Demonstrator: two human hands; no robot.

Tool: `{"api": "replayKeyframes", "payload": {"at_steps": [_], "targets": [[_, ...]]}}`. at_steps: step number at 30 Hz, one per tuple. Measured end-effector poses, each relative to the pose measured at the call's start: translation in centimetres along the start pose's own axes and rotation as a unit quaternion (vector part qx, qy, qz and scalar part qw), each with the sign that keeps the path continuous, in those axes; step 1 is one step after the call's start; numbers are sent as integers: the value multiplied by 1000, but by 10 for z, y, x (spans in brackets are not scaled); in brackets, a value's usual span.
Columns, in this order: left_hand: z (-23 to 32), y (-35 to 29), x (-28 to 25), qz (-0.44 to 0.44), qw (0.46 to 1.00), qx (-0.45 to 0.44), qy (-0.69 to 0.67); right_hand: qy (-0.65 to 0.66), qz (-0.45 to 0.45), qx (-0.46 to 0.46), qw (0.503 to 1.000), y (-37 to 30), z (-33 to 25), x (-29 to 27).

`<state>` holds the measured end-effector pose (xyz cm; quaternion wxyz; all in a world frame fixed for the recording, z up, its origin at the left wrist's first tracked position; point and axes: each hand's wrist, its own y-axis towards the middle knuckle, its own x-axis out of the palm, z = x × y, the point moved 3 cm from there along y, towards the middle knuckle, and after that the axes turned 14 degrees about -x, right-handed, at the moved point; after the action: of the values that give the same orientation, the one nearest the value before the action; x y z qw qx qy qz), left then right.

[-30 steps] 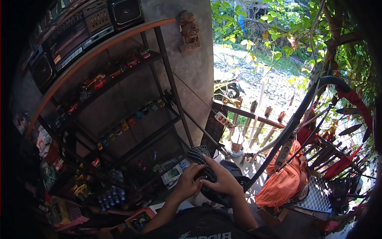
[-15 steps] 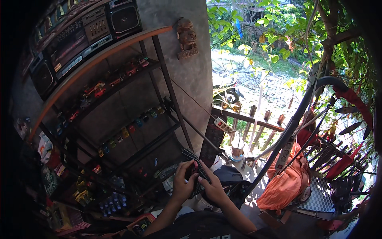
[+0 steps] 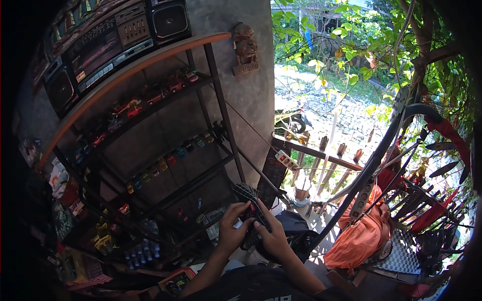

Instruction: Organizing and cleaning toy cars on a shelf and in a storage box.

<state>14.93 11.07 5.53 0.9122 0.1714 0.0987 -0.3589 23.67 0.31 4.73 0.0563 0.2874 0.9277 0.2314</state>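
Note:
Low in the middle of the view, my left hand (image 3: 234,228) and my right hand (image 3: 271,236) are close together around a long dark object (image 3: 244,192) with pale, grid-like lines. Its far end sticks out above my fingers, with thin light strands beside it. A dark rounded part shows below, between my palms. Both thumbs press in toward its middle, where a small red spot shows at the left fingertips. My fingers cover much of it, so I cannot tell its kind.
Left stands a dark metal shelf rack (image 3: 221,100) with toy cars (image 3: 134,108) and a radio cassette player (image 3: 115,45) on top. A carved figure (image 3: 245,50) hangs on the grey wall. On the right are a curved black pole (image 3: 346,200), an orange cloth (image 3: 351,243) and power strips (image 3: 286,159).
The head view has shifted slightly, so the surroundings sit a little further right. The dark object has turned a bit in my hands, and its pale strands show more at the far end.

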Motion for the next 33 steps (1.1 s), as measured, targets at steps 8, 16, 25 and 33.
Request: {"api": "replayKeyframes", "payload": {"at_steps": [8, 16, 25, 33], "targets": [[4, -8, 10, -36, 999, 0, -8, 89, 35, 27, 995, 6, 1, -7], [-10, 1, 9, -13, 996, -60, -65, -111, -64, -44, 991, 1, -4, -1], [-4, -9, 21, -17, 998, -30, -53, 28, -30, 34, 999, 6, 9, -12], [-26, 2, 13, -11, 975, -136, -173, -101, -82, -41, 991, -6, 0, -2]]}}
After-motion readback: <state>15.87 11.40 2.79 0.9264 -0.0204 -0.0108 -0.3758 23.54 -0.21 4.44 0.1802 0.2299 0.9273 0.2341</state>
